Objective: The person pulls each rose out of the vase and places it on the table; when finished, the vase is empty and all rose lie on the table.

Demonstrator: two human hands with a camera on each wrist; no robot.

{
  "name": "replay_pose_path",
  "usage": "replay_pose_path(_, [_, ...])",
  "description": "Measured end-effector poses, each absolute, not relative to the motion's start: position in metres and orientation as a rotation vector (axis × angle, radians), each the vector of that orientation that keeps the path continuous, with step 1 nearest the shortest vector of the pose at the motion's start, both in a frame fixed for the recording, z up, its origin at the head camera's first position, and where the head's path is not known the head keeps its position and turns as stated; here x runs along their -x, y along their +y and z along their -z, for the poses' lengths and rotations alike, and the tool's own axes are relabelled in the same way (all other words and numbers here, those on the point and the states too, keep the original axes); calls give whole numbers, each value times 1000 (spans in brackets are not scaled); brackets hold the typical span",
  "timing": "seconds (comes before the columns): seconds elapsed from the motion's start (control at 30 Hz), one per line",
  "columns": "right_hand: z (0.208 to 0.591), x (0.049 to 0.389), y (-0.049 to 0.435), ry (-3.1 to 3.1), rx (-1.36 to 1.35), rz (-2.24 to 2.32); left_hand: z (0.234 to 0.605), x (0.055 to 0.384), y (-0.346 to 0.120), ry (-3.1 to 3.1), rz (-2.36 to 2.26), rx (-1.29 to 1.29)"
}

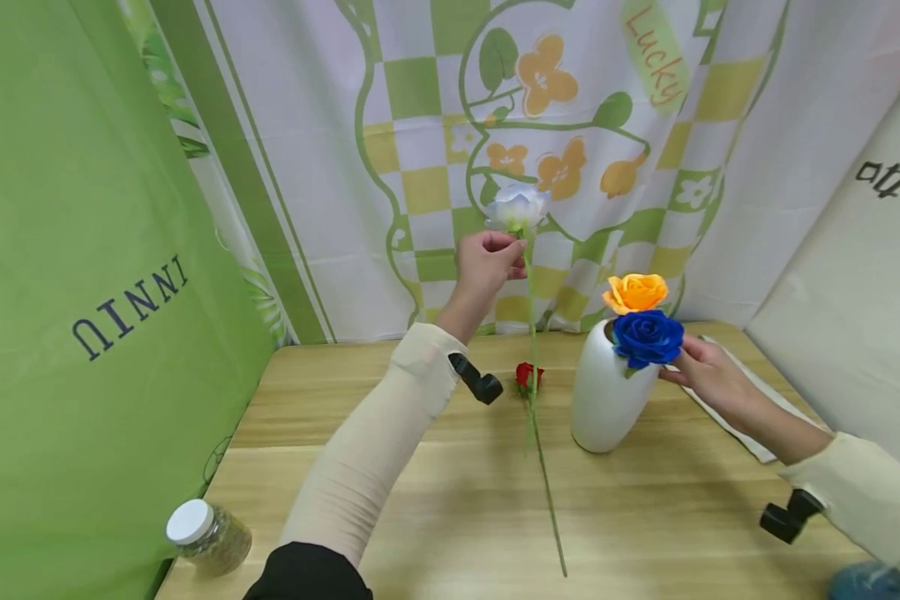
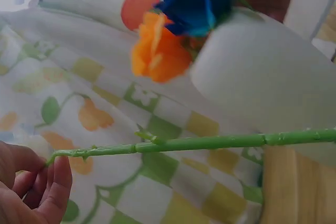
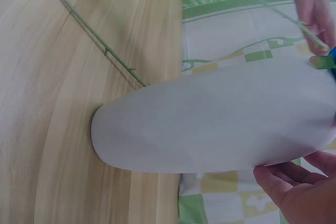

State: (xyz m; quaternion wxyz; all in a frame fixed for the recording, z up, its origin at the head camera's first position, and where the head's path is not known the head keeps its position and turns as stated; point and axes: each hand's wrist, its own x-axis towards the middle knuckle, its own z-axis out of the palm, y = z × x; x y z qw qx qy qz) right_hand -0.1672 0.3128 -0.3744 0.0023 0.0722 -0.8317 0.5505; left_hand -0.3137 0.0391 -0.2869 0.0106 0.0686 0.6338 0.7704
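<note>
My left hand [image 1: 487, 265] pinches the green stem [image 2: 210, 143] of a white artificial flower [image 1: 517, 207] just under its bloom. The stem hangs down over the table, its lower part passing in front of a red rose [image 1: 527, 376] that lies there. A white vase [image 1: 607, 392] stands to the right, with an orange rose [image 1: 637, 293] and a blue rose [image 1: 648, 337] at its mouth. My right hand [image 1: 708, 375] holds the vase's upper side, thumb and fingertips [image 3: 265, 177] against the wall; the blue rose partly covers these fingers in the head view.
A jar [image 1: 213, 537] with a white lid stands at the table's front left corner. Behind the vase, a white sheet [image 1: 750, 400] lies along the right edge. Patterned curtain cloth [image 1: 420, 192] borders the back of the wooden table [image 1: 330, 400]. A blue object [image 1: 877, 581] shows at the lower right.
</note>
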Motion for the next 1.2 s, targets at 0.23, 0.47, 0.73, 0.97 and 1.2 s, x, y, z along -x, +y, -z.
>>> replay_pose_path(0.23, [374, 168, 312, -2648, -180, -1703, 328, 319, 33, 2038, -2307, -90])
replay_pose_path(0.47, [375, 168, 313, -2658, -182, -1691, 373, 319, 27, 2072, -2198, 13])
replay_pose_path(0.73, [375, 169, 313, -2638, -199, -1710, 421, 319, 18, 2059, -2144, 171])
replay_pose_path(0.97, [373, 170, 314, -2641, -214, -1701, 449, 312, 14, 2123, -2034, 356])
replay_pose_path(1.2, [374, 169, 315, -2642, -208, -1709, 464, 308, 16, 2138, -1982, 413])
